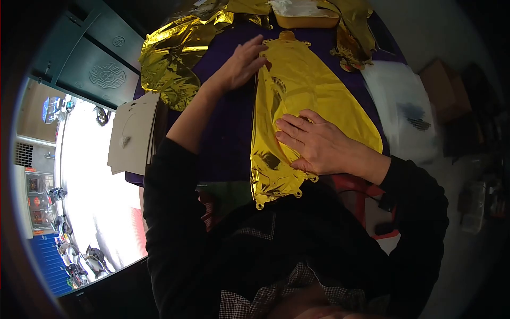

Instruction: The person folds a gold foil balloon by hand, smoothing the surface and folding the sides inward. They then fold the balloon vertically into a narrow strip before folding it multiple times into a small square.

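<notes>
A deflated gold foil balloon [329,101] lies flattened in front of me, its lower end with small tabs hanging over the table's near edge. My right hand [321,143] rests on the foil with fingers stretched out, near its lower middle. At the balloon's upper left edge is my left hand [244,64], slightly blurred, its fingers extended and the fingertips right beside the narrow top end. Creases and dark reflections run down the left side of the foil.
A purple cloth [223,127] covers the table. More crumpled gold foil [172,64] lies at the back left, near a yellow tray [308,21] with white contents. Grey cardboard sheets [133,135] stand at the left edge, and clear plastic [401,106] lies on the right.
</notes>
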The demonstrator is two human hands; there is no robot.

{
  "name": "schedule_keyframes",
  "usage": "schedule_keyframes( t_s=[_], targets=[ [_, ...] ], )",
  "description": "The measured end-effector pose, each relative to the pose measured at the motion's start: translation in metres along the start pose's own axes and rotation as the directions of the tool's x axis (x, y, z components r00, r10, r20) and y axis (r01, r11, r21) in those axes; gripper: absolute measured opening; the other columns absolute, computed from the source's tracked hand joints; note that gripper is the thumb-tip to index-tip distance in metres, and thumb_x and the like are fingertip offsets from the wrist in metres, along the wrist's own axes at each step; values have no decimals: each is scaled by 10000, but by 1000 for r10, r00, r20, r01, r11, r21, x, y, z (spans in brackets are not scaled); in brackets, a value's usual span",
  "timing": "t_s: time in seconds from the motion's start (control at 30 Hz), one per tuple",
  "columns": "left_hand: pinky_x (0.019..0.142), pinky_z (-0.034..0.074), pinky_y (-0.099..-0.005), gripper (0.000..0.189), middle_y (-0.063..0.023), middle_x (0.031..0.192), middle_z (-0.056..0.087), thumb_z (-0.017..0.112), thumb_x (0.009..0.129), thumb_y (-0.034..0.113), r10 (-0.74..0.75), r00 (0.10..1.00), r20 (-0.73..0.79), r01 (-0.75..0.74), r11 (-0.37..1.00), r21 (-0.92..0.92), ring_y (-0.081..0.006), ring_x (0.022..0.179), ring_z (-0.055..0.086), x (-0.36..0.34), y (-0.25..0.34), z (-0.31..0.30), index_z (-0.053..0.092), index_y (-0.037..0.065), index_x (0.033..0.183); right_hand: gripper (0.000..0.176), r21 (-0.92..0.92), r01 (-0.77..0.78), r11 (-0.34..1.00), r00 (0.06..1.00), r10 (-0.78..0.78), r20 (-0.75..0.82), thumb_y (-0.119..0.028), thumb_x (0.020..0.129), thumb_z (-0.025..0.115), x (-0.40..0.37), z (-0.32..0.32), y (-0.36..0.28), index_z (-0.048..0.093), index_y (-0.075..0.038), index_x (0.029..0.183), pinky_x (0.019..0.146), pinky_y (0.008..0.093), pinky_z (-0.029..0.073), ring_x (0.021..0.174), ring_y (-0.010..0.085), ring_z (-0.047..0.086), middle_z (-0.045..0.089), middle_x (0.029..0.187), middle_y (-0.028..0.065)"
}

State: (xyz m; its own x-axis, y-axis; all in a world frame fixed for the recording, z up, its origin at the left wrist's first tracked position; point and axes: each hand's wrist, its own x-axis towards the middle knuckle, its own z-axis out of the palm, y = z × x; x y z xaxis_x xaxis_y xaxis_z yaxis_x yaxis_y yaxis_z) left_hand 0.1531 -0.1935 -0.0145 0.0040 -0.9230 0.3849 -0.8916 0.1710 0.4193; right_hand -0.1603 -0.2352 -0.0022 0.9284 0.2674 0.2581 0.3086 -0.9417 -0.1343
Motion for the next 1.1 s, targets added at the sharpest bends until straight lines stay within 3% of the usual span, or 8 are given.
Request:
schedule_keyframes(
  t_s=[0.1, 0.2, 0.3, 0.33, 0.43, 0.53, 0.87, 1.1],
  targets=[
    [1199, 254, -566, 432, -265, 1559, 375, 565, 1016, 245, -103, 993, -62, 100, 994, -53, -434, 1439, 374, -16, 13, -6, 517, 34, 1390, 674, 15, -5, 1000, 1000, 5, -9, -386, 807, 768, -1, 1, 1, 587, 24, 1311, 1121, 453, 349, 1365, 314, 471, 543, 1422, 189],
    [1193, 280, -558, 486, -262, 1558, 374, 595, 992, 211, -18, 1000, -7, 19, 984, 175, -435, 1440, 369, -46, 52, -18, 481, 15, 1422, 681, 17, 1, 1000, 1000, 0, -19, -384, 793, 777, -1, 1, 1, 591, 19, 1309, 1120, 449, 351, 1358, 309, 476, 544, 1419, 184],
    [1229, 194, -560, 637, -261, 1580, 340, 554, 1017, 371, 18, 988, 152, -57, 964, 260, -408, 1502, 279, -74, 80, -11, 385, -7, 1501, 681, 12, -4, 1000, 1000, 4, -17, -385, 776, 788, 0, 0, 0, 600, 13, 1295, 1123, 445, 349, 1348, 302, 483, 550, 1408, 176],
    [1237, 158, -565, 749, -245, 1601, 318, 499, 1019, 514, 38, 976, 216, -98, 957, 272, -391, 1523, 242, -78, 83, -7, 329, 5, 1542, 678, 6, -9, 1000, 1000, 9, -12, -386, 767, 794, 1, 0, 0, 606, 9, 1285, 1124, 443, 348, 1342, 299, 488, 553, 1400, 172],
    [1232, 146, -588, 896, -211, 1625, 298, 438, 972, 683, 43, 958, 283, -127, 950, 286, -380, 1527, 241, -84, 88, 1, 310, 18, 1558, 680, 1, -8, 1000, 1000, 8, -14, -399, 763, 799, 2, -1, -1, 602, -1, 1279, 1132, 438, 335, 1337, 292, 485, 550, 1393, 160],
    [1221, 123, -627, 954, -203, 1625, 304, 427, 937, 743, 47, 953, 298, -164, 909, 382, -367, 1529, 244, -87, 87, 5, 310, 34, 1565, 691, -19, -11, 1000, 1000, 11, 6, -414, 757, 805, 3, -6, -2, 590, -12, 1276, 1139, 432, 323, 1332, 285, 480, 543, 1390, 152],
    [1208, 101, -661, 1040, -168, 1630, 319, 466, 859, 811, 83, 951, 298, -197, 907, 373, -339, 1535, 246, -87, 85, 5, 327, 66, 1570, 683, -89, 7, 996, 999, -10, -36, -463, 758, 805, 3, -5, -5, 621, -8, 1234, 1116, 421, 354, 1236, 290, 553, 611, 1298, 164],
    [1189, 112, -694, 1080, -171, 1630, 317, 473, 830, 840, 84, 947, 311, -203, 905, 373, -352, 1529, 255, -86, 83, 6, 329, 66, 1570, 560, -22, -38, 999, 987, 34, -160, -321, 846, 736, 10, -7, 7, 588, 22, 1265, 1085, 440, 385, 1264, 323, 550, 589, 1348, 191]
  ],
)
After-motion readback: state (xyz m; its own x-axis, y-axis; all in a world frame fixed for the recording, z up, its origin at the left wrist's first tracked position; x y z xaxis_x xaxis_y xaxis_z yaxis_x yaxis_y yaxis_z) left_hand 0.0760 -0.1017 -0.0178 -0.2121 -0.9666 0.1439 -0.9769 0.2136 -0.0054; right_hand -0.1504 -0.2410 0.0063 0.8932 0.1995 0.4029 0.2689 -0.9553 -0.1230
